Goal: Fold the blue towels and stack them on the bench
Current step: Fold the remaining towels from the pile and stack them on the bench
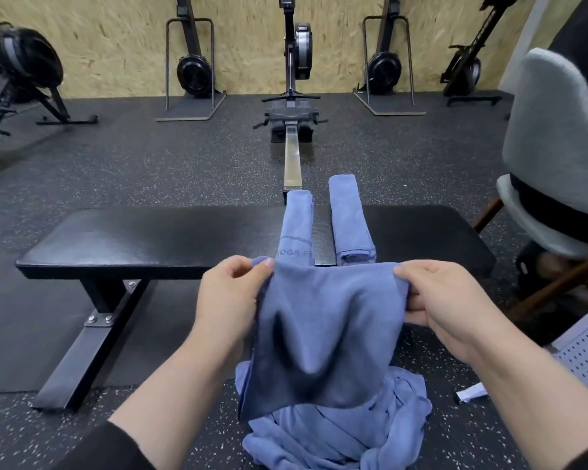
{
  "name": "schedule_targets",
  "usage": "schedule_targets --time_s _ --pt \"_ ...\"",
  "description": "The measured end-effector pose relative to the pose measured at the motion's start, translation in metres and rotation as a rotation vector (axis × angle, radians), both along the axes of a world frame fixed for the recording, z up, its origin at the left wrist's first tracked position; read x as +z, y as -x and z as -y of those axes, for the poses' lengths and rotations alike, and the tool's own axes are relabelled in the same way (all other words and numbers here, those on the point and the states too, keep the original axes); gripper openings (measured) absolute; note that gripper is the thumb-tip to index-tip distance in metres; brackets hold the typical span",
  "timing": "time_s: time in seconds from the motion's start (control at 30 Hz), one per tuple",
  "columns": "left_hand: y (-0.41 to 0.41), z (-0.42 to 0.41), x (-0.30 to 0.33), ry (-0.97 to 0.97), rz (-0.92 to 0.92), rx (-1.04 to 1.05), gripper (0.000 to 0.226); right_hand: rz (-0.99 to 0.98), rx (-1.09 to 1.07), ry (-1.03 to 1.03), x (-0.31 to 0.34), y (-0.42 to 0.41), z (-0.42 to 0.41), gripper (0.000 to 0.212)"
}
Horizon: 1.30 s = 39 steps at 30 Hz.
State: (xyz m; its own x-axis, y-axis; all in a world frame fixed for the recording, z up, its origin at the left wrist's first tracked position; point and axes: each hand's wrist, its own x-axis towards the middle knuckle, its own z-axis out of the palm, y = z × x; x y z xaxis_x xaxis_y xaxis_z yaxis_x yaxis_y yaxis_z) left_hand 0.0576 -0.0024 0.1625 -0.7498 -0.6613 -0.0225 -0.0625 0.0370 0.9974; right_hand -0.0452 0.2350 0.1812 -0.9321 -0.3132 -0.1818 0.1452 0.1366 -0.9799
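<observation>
Above the black bench (150, 239), both hands pinch a blue towel (323, 334) hanging lengthwise downward.

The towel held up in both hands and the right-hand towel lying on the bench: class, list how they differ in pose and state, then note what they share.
1. The held towel hangs open in the air, pinched at its top corners by the left hand and right hand; the right-hand bench towel lies untouched on the bench.
2. The held towel shows a broad, sagging face; the bench towel is folded into a narrow strip.
Both are blue cloth.

Bare bench (133, 239) left of folded towels (323, 225)
</observation>
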Motion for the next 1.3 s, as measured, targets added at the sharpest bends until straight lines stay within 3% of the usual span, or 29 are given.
schedule_targets --time_s 0.13,0.37,0.53,0.63,0.7,0.8,0.87,0.93,1.07,1.17,1.3 --pt "0.012 -0.027 -0.006 0.114 0.012 -0.059 0.040 0.045 0.063 0.030 -0.010 -0.009 0.025 0.026" --pt "0.024 -0.058 -0.004 0.269 0.009 -0.089 0.015 0.010 0.131 0.053 -0.028 -0.011 0.054 0.031" --pt "0.031 -0.063 -0.013 0.430 -0.042 -0.090 0.011 0.002 0.141 0.070 -0.030 -0.008 0.061 0.034" --pt "0.034 -0.066 -0.015 0.516 -0.067 -0.177 0.009 0.018 0.137 0.128 -0.030 -0.005 0.060 0.041" --pt "0.035 -0.068 -0.014 0.555 -0.052 -0.300 0.017 0.011 0.152 0.149 -0.028 -0.003 0.055 0.034" --pt "0.034 -0.067 -0.007 0.424 0.018 -0.333 0.032 -0.103 0.099 0.039 -0.031 0.009 0.047 0.021" --pt "0.036 -0.056 -0.005 0.357 0.035 -0.264 0.020 -0.182 0.098 -0.098 -0.031 0.014 0.042 0.024" --pt "0.037 -0.038 -0.004 0.490 0.063 -0.247 0.020 -0.264 0.168 -0.244 -0.029 0.015 0.037 0.027" --pt "0.035 -0.010 -0.012 0.851 0.173 -0.439 0.034 -0.360 0.274 -0.379 -0.020 0.007 0.031 0.026" --pt "0.030 -0.007 -0.016 0.866 0.222 -0.537 0.031 -0.402 0.318 -0.418 -0.019 0.004 0.030 0.024" --pt "0.023 -0.002 -0.015 0.858 0.318 -0.631 0.011 -0.426 0.360 -0.414 -0.015 0.001 0.027 0.025"
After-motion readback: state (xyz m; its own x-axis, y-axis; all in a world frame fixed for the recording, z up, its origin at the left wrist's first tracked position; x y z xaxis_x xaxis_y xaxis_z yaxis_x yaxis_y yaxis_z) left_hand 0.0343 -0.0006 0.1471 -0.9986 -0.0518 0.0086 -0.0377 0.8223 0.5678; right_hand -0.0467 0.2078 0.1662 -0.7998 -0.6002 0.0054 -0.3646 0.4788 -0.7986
